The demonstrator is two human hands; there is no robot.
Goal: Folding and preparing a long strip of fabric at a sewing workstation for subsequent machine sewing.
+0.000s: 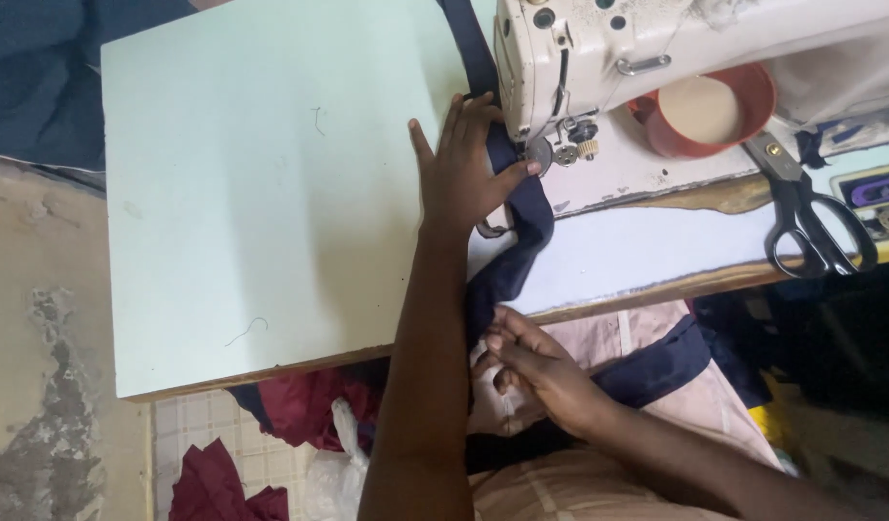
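On the left, the pale green bench lies bare except for some loose threads. In the middle, the left hand lies flat, fingers spread, and presses the navy fabric strip onto the bench just beside the presser foot of the cream sewing machine; this grip holds nothing, it only presses. Nearer, at the bench edge, the right hand pinches the same strip together with pink cloth. Part of the strip already lies beyond the needle, on the far side, so I judge the seam is begun; the long part toward the lap is left. On the right lie black scissors.
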